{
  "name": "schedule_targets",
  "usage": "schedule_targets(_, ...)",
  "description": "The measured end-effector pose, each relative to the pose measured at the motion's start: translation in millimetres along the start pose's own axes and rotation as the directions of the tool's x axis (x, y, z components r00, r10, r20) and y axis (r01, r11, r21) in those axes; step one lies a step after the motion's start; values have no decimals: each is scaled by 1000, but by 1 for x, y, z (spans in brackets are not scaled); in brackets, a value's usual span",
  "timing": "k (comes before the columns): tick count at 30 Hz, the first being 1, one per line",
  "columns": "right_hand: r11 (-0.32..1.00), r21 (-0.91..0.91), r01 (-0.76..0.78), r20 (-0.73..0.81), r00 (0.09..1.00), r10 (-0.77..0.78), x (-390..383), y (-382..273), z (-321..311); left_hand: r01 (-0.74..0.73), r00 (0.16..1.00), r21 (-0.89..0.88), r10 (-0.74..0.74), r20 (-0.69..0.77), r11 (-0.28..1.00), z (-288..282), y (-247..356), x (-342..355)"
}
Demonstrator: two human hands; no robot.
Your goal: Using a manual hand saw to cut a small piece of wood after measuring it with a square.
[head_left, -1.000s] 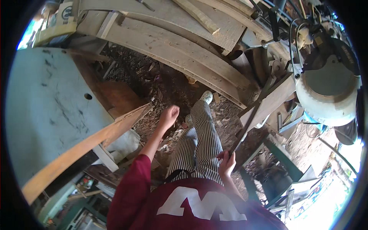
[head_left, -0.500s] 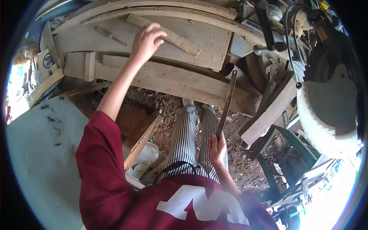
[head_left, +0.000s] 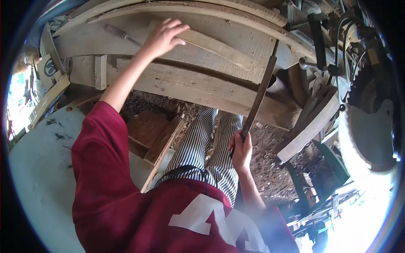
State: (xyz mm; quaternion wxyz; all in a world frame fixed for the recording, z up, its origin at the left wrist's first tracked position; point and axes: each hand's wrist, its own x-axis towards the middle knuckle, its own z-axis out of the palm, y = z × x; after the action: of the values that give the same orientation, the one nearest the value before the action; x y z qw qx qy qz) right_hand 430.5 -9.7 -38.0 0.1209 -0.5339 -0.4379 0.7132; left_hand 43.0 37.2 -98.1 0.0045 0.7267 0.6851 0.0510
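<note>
My left hand (head_left: 165, 38) reaches over the workbench (head_left: 88, 44), its thumb and fingers closed around the left part of a pale, slightly curved wooden strip (head_left: 219, 48). That strip lies along the bench top and points to the right. Low in front of my lap, my right hand (head_left: 241, 152) grips one end of a long, dark, flat metal file (head_left: 260, 95). The file slants up and away, its narrower tip overlapping the far right of the bench in view. A screwdriver-like tool with a wooden handle (head_left: 115, 31) lies left of my left hand.
Long curved boards (head_left: 202, 9) run along the bench's back. A thick beam (head_left: 190, 86) forms its front. A wooden block (head_left: 310, 126) juts out at right, near a dark machine with cables (head_left: 337, 46). A pale tabletop (head_left: 42, 168) and a wooden box (head_left: 154, 133) stand left.
My left hand has come down onto the wooden strip, which has shifted right along the bench. The file in my right hand has risen and turned, showing its broader dark face.
</note>
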Motion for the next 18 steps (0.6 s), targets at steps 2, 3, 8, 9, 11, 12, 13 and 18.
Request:
schedule_targets(2, 998, -12, -56, -19, 998, 56, 3, -4, 12, -5, 996, -51, 0, -91, 999, 7, 37, -8)
schedule_targets(3, 998, 6, -56, -32, 998, 56, 6, -6, 18, 85, 995, -105, -90, -37, 991, 14, 54, -14)
schedule_targets(8, 903, -410, 130, -34, 987, -157, 19, 4, 35, 147, 955, -299, -214, -205, 943, 17, 120, -14)
schedule_targets(9, 887, -428, 175, -24, 979, -204, 26, 8, 37, 138, 953, -331, -216, -212, 933, 18, 124, -10)
schedule_targets(11, 860, -478, 177, -52, 972, -229, 38, 8, 44, 132, 954, -340, -212, -211, 931, 20, 128, -7)
schedule_targets(12, 829, -528, 185, -73, 963, -261, 43, 7, 47, 126, 954, -345, -210, -216, 930, 22, 130, -5)
schedule_targets(13, 831, -526, 179, -74, 964, -254, 47, 8, 50, 118, 951, -346, -207, -232, 931, 23, 130, -5)
schedule_targets(18, 816, -528, 236, -131, 927, -352, 62, 13, 65, 121, 963, -338, -193, -189, 934, 19, 127, -5)
